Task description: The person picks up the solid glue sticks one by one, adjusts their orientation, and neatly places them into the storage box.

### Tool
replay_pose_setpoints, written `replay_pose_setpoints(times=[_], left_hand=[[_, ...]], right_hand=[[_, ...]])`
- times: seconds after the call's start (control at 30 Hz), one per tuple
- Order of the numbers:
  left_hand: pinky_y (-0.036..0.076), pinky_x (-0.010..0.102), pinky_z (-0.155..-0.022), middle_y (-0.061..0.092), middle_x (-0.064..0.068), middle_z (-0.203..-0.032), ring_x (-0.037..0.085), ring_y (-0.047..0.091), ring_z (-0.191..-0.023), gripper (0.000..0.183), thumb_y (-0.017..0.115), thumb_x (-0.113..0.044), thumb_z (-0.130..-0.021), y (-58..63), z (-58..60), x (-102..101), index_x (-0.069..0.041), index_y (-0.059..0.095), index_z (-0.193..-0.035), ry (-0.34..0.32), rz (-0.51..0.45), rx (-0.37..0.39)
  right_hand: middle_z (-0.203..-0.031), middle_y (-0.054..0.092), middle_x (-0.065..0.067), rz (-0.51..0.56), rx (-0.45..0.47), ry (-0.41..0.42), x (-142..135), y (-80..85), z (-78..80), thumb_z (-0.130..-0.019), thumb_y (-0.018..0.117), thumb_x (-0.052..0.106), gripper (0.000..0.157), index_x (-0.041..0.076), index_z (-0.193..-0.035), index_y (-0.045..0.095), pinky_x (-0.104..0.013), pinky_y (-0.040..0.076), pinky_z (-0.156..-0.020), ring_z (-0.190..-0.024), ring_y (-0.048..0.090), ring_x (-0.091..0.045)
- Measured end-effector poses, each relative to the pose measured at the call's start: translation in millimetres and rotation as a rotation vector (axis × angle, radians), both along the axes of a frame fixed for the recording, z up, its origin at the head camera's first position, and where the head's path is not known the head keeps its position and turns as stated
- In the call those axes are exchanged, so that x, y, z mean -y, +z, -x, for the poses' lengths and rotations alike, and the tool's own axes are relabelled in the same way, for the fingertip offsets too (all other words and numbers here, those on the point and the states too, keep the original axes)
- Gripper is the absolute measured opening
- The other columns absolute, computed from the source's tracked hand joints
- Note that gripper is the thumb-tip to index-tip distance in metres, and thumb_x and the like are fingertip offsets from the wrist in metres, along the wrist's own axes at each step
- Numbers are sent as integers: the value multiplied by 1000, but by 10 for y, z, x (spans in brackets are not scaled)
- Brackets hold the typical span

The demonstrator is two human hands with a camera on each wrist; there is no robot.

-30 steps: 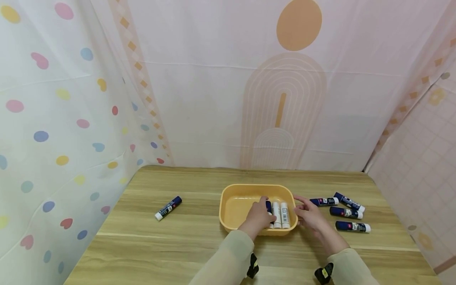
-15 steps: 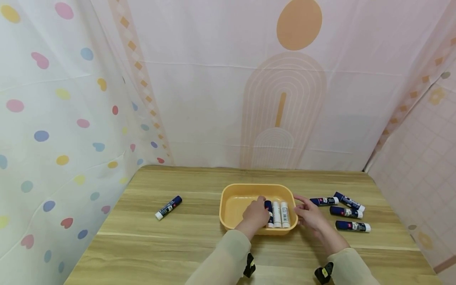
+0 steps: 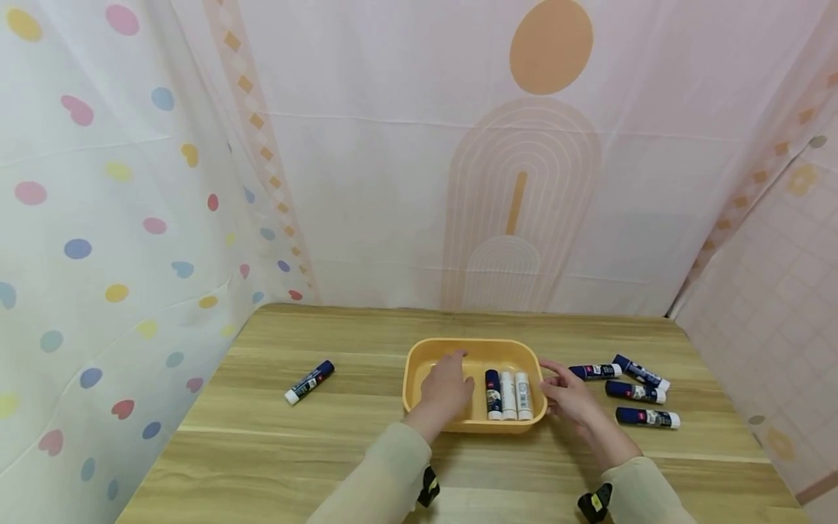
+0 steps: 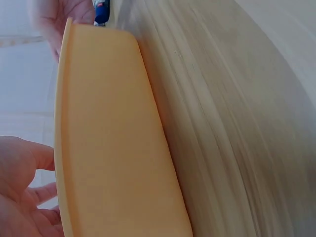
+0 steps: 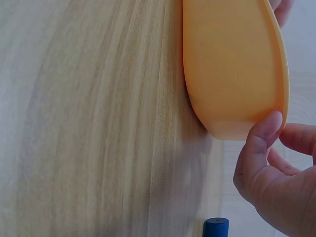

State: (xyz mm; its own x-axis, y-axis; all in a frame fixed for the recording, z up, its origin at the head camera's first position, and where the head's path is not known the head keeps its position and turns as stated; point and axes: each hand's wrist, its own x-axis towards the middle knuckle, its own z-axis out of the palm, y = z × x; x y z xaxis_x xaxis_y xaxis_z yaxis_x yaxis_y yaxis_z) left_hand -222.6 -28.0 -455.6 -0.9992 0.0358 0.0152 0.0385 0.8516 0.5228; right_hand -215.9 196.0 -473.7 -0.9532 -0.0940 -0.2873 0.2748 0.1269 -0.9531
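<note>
A shallow orange-yellow plastic bin [image 3: 419, 413] stands at the middle of the table. Side by side in its right part lie three glue sticks: a dark blue glue stick [image 3: 493, 395], a white-sided glue stick [image 3: 508, 395] and another white-sided glue stick [image 3: 524, 395] at the right wall. My left hand [image 3: 447, 388] is over the bin's left part, fingers loosely extended, holding nothing, a little left of the blue stick. With thumb and fingers, my right hand [image 5: 281, 173] pinches the bin's right rim.
Right of the bin, several blue glue sticks lie loose, among them a front one [image 3: 648, 418] and a back one [image 3: 641, 372]. A single glue stick [image 3: 310, 383] lies at the left. Patterned curtains [image 3: 366, 189] border the wooden table [image 3: 262, 466].
My left hand has let go of the dark blue glue stick in the bin and moved left, uncovering it. The right hand keeps its hold on the rim.
</note>
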Motion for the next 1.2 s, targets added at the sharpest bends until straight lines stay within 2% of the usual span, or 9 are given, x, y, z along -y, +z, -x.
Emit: replay_pose_setpoints(times=[0.23, 0.37, 0.5, 0.57, 0.77, 0.97, 1.07, 1.2], left_hand=[[45, 28, -57, 61, 9, -100, 19, 57, -82, 41, 62, -13, -87, -58, -23, 452, -11, 54, -127, -22, -78, -219], [48, 30, -66, 60, 11, -99, 21, 55, -85, 40, 63, -8, -85, -70, -26, 707, -8, 55, -125, -13, -157, -327], [50, 38, -78, 59, 12, -101, 26, 55, -92, 41, 64, -5, -85, -85, -15, 958, -8, 54, -125, 8, -218, -385], [49, 41, -83, 58, 13, -104, 27, 54, -97, 43, 63, -6, -85, -113, -14, 1091, -9, 52, -127, 29, -225, -372], [48, 45, -88, 53, 15, -114, 31, 52, -106, 46, 62, -10, -87, -175, -82, 1442, -9, 48, -131, 90, -213, -268], [47, 47, -84, 54, 18, -113, 33, 52, -105, 50, 64, -11, -84, -235, -145, 1723, -6, 48, -131, 116, -129, -259], [46, 49, -87, 54, 20, -118, 35, 52, -108, 51, 63, -12, -86, -257, -181, 1864, -5, 46, -133, 136, -96, -229], [44, 55, -94, 48, 27, -125, 44, 47, -117, 52, 60, -9, -87, -279, -211, 2051, -2, 43, -135, 146, -72, -201]], right_hand=[[-98, 47, -9, 13, -3, 0, 16, -12, -2, -97, 45, 3, 49, 6, -145, 32, -27, 48, -62, -72, 52, -15], [-98, 48, -10, 12, -8, -10, 17, -17, -1, -97, 45, 2, 49, 6, -145, 33, -26, 48, -61, -72, 53, -15], [-99, 49, -10, 5, -7, -18, 16, -14, 0, -97, 45, 2, 49, 7, -145, 33, -26, 48, -61, -73, 53, -15], [-99, 49, -10, -1, -7, -18, 19, -11, 2, -97, 45, 3, 49, 6, -145, 34, -27, 48, -62, -73, 52, -15], [-98, 47, -8, -23, -18, -26, 27, -7, 12, -96, 47, 2, 49, 4, -144, 36, -26, 46, -62, -74, 49, -15], [-100, 47, -8, -77, -27, -33, 20, -1, 19, -95, 48, 3, 48, 4, -142, 38, -28, 46, -63, -75, 49, -15], [-100, 47, -8, -86, -33, -25, 23, 8, 20, -95, 49, 3, 49, 3, -142, 38, -28, 46, -63, -75, 49, -15], [-100, 47, -8, -86, -34, -28, 35, 22, 24, -94, 48, 1, 49, 2, -142, 39, -27, 45, -62, -74, 49, -15]])
